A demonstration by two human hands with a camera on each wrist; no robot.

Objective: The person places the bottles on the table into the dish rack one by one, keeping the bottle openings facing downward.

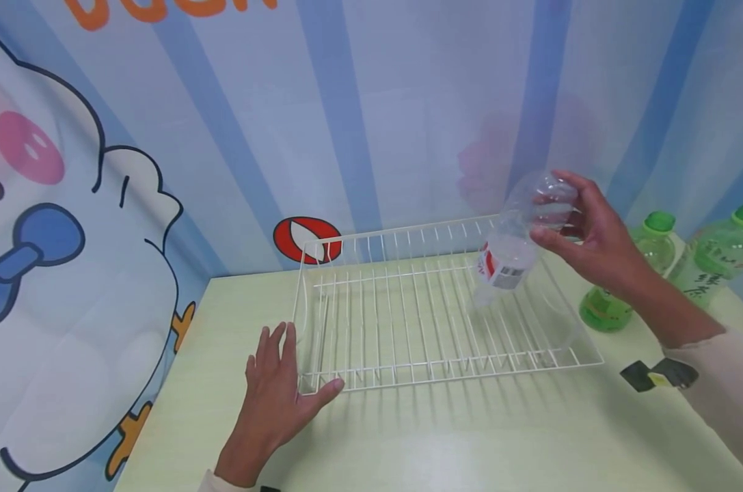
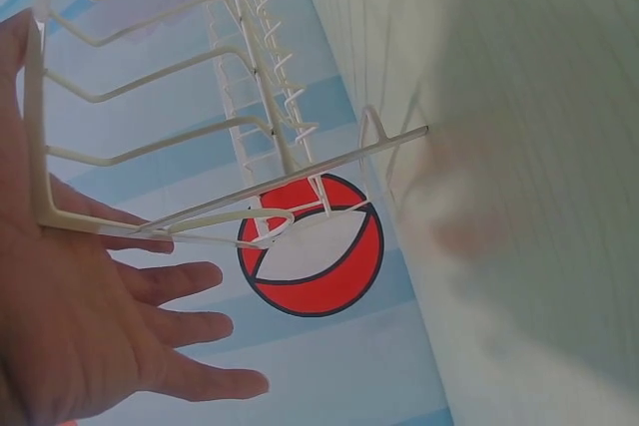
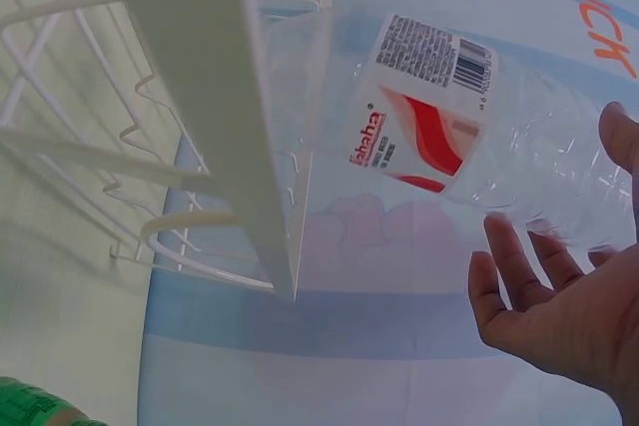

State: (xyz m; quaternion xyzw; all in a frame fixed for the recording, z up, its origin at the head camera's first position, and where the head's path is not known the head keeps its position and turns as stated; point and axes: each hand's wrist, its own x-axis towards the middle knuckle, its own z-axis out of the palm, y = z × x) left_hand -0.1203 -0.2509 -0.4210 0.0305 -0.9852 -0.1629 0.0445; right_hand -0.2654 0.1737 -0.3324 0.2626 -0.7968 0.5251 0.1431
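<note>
A clear plastic bottle with a red and white label is tilted neck down over the right part of a white wire rack. My right hand holds it near its base, thumb on one side and fingers on the other. In the right wrist view the bottle overlaps the rack's side. My left hand is at the rack's near left corner, its fingers spread along the outside. The left wrist view shows those straight fingers beside the corner wires.
Two green-capped bottles, a nearer one and a farther one, stand on the table right of the rack. A black and yellow item overlaps the right sleeve. Behind the pale table rises a blue striped wall with cartoon prints.
</note>
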